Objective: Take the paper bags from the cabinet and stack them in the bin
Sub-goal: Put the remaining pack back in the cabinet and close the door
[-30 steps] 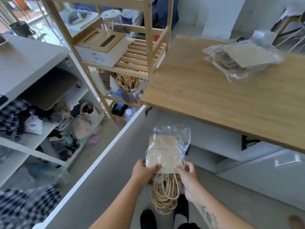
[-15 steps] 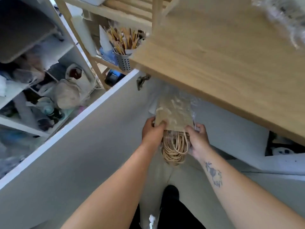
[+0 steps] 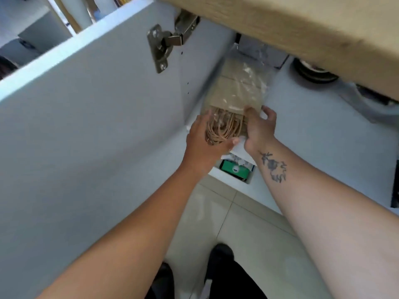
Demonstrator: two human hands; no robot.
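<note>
Across the left of the frame the open cabinet door (image 3: 86, 126) fills the view, its metal hinge (image 3: 164, 46) near the top centre. Just right of it, at centre frame, I see my left hand (image 3: 203, 145) cupped under the twine handles (image 3: 220, 128) of the paper bags (image 3: 235, 91), fingers curled around the loops from the left. The bundle, wrapped in clear plastic film (image 3: 254, 67), lies on the cabinet shelf (image 3: 313, 134) under the wooden worktop (image 3: 302, 22) that runs along the upper right. My right hand (image 3: 259, 128) pinches the bundle's lower right corner, thumb on top, fingers hidden beneath. So both grips are closed on the bundle, the left loosely, the right more firmly. I judge the load light but floppy: flat kraft paper bends readily, the film looks slick, and the handles could tangle or slip loose. I would take hold by the paper edges on both sides, not the loops alone. Below the hands a green packet (image 3: 234, 169) sits in a lower compartment. No bin shows anywhere in view.
</note>
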